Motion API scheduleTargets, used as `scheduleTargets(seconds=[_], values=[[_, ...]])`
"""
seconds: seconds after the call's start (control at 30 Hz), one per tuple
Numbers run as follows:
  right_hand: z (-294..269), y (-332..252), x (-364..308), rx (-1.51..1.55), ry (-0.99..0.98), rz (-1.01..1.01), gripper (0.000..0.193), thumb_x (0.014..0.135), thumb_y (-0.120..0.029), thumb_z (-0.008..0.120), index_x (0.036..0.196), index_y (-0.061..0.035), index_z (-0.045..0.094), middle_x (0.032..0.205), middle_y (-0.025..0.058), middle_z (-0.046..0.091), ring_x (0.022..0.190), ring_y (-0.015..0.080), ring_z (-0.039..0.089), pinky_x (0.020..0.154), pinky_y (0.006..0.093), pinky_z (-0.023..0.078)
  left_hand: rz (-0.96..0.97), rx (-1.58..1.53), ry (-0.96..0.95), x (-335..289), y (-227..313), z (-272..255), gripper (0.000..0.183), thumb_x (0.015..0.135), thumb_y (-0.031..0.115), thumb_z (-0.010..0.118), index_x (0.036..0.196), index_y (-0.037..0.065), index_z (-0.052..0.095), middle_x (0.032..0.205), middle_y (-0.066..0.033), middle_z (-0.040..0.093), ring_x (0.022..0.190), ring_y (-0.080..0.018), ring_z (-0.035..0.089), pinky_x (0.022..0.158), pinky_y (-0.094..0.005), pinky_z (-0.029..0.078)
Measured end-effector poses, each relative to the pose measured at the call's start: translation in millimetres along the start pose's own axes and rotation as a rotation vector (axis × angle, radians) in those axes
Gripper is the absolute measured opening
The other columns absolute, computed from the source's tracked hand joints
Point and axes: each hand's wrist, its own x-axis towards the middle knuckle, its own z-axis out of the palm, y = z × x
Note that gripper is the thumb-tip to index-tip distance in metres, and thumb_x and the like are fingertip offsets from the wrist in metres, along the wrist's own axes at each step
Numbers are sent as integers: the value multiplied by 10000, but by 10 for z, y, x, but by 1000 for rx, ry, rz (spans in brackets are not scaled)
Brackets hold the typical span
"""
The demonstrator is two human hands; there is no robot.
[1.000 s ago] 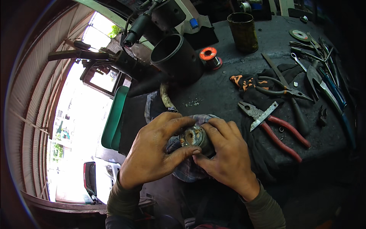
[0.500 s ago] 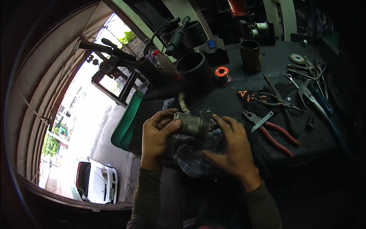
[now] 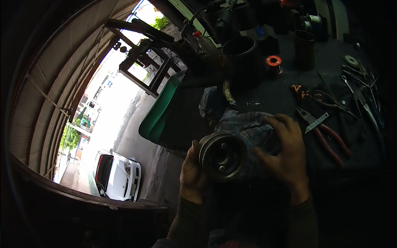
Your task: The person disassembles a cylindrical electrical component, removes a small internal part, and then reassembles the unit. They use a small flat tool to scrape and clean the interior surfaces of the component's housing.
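My left hand (image 3: 192,171) grips a cylindrical metal housing (image 3: 223,159) by its side, and most of its fingers are hidden behind it. The housing's ringed, round end faces up toward me, with a hollow dark middle and small round fittings inside. To its right, my right hand (image 3: 287,153) is apart from it, thumb and fingers spread with nothing seen between them. A blue plaid cloth (image 3: 244,123) lies behind the housing, close to the right fingertips; contact cannot be made out.
Red-handled pliers (image 3: 328,140) and a short metal ruler (image 3: 317,122) lie at the right, near more pliers and wrenches. Farther back stand an orange-topped wire spool (image 3: 273,62), a wide black cylinder (image 3: 239,51) and a brown can (image 3: 305,49). A green curved edge (image 3: 159,109) borders the left.
The housing has turned from lying sideways to showing its round end to me, and has come lower and nearer. My right hand stays spread beside it. The whole view has shifted.
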Motion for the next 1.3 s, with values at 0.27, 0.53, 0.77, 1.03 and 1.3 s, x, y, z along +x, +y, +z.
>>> scheduleTargets(seconds=[0.27, 0.53, 0.77, 1.03, 1.3], values=[[25, 36, 4, -20, -28, -19, 700, 734, -224, 963, 1354, -46, 691, 1380, 158, 623, 1278, 368, 598, 1051, 471, 551, 8, -18, 143, -270, -135, -71, 646, 1147, 451, 535, 1502, -89, 535, 1414, -232, 681, 1313, -316, 680, 1145, -461, 564], [34, 59, 14, 49, -61, 33, 649, 760, -231, 951, 1330, -42, 706, 1377, 159, 627, 1285, 359, 597, 1038, 471, 559, -12, -109, 130, -325, -281, -133, 693, 1153, 493, 492, 1541, -81, 491, 1419, -240, 672, 1270, -322, 704, 1099, -456, 596], [48, 87, 23, 23, -60, -12, 635, 758, -228, 942, 1317, -34, 712, 1372, 169, 637, 1260, 362, 614, 1019, 459, 563, -98, -279, 118, -439, -333, -306, 708, 1159, 512, 448, 1560, -73, 460, 1420, -256, 661, 1293, -352, 696, 1091, -503, 609], [-18, 31, 49, 22, -83, 49, 579, 781, -189, 907, 1307, -32, 720, 1367, 181, 650, 1258, 355, 636, 1026, 439, 555, -91, -261, 97, -331, -359, -78, 681, 1165, 485, 455, 1558, -71, 466, 1428, -240, 659, 1300, -335, 692, 1087, -484, 612], [-38, 30, 49, 33, -44, 20, 497, 815, -115, 832, 1294, -37, 727, 1326, 155, 680, 1231, 342, 659, 996, 433, 563, -165, -144, 230, -678, -417, -77, 653, 1165, 477, 451, 1529, -63, 505, 1407, -220, 673, 1277, -313, 698, 1083, -477, 602]])
